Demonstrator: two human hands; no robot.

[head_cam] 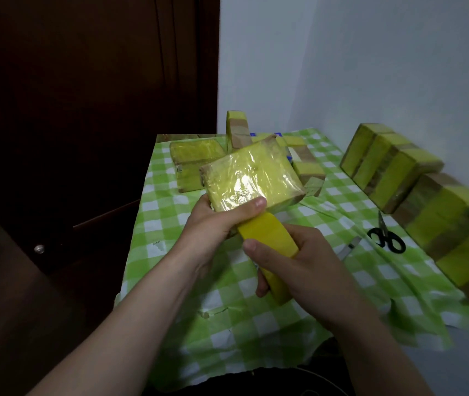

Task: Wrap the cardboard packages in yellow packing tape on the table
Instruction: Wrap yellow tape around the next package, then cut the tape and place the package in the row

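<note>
My left hand grips a flat cardboard package by its near edge, thumb on top, and holds it tilted above the table. Its upper face is covered in glossy yellow tape. My right hand holds a roll of yellow packing tape just below that near edge, thumb on the roll's outer face and fingers curled under it. The roll touches the package's near end.
A green-and-white checked cloth covers the table. Several taped packages stand along the right and at the back. Black scissors lie right of my hands. A dark wooden door is left of the table.
</note>
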